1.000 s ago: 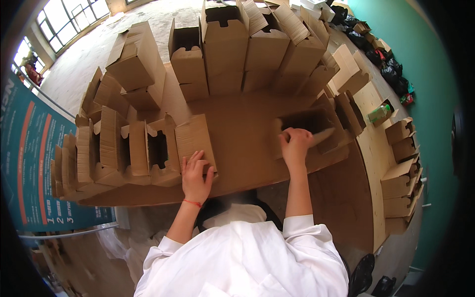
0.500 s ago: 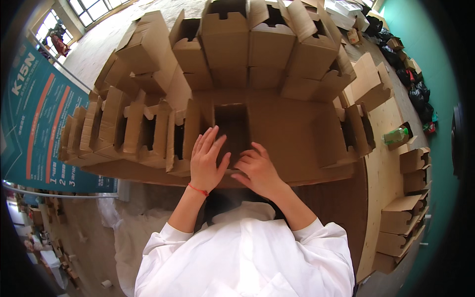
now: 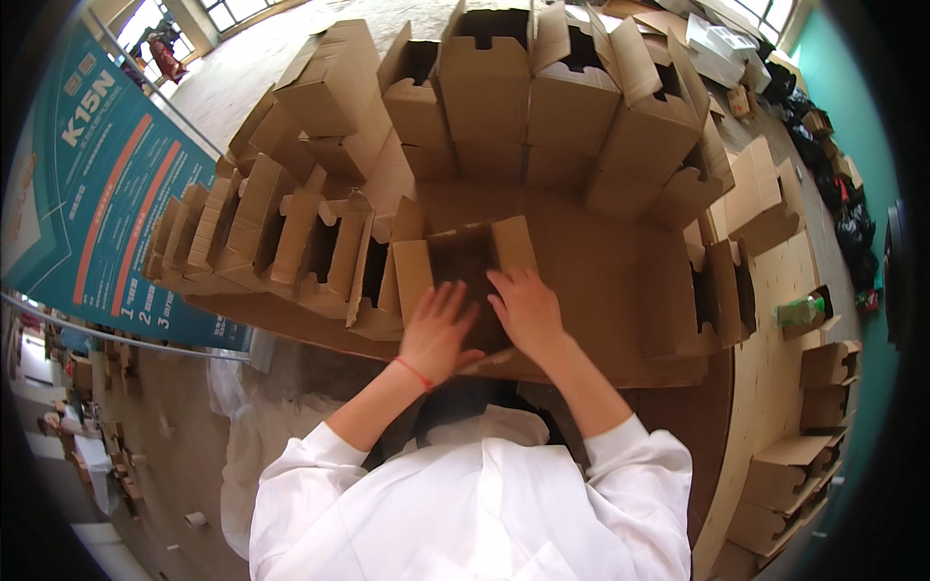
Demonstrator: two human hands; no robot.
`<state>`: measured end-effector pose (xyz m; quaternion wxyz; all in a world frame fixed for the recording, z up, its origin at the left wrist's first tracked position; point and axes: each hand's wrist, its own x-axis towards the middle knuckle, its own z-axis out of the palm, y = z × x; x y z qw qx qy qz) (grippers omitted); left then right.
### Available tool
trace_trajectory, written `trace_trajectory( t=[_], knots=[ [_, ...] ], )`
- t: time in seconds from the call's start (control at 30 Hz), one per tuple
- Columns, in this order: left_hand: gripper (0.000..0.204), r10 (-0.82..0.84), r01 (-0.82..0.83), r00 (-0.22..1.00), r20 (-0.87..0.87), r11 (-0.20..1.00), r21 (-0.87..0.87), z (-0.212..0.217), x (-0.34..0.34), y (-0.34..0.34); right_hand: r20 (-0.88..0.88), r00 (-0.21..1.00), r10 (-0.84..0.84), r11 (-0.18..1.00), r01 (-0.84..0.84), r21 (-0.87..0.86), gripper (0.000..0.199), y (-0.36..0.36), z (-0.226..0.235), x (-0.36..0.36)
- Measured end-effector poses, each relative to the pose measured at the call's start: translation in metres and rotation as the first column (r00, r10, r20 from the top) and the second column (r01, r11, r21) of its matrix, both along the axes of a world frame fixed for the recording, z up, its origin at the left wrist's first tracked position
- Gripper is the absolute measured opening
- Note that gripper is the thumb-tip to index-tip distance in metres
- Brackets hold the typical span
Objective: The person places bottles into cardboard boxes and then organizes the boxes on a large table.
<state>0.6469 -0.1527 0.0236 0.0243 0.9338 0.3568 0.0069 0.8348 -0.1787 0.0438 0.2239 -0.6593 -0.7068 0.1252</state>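
Cardboard box (image 3: 463, 261) lies lengthwise away from the person, both open hands, left hand (image 3: 436, 331) and right hand (image 3: 528, 312), pressing it.

Bright daylight from upper windows (image 3: 232, 12); sharp centre, bent, dark fisheye rim.

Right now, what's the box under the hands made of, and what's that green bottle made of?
The box looks like plain brown cardboard: matte, with cut flaps and folded creases. Both hands, left and right, press flat on it. The bottle seems to be clear greenish plastic, since light shines through it, but it is small and far off, so glass can't be ruled out.
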Motion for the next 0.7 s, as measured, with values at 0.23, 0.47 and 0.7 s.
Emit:
trace_trajectory(
  t=[0.23,0.47,0.7],
  knots=[
    [0.067,-0.075,0.075,0.997,0.013,0.944,-0.322,0.008,0.005,0.007,0.345,0.921,0.182,0.948,-0.258,0.188,0.049,0.105,-0.048,0.010],
    [0.046,-0.024,0.015,0.997,-0.079,0.994,-0.104,-0.010,0.004,-0.022,0.137,0.990,-0.013,0.998,0.021,-0.055,0.031,0.122,-0.085,0.009],
    [0.031,-0.201,0.202,0.979,0.015,0.976,-0.088,-0.021,-0.007,-0.005,0.098,0.993,-0.070,0.980,0.050,0.194,0.024,0.088,-0.037,0.037]
  ],
)
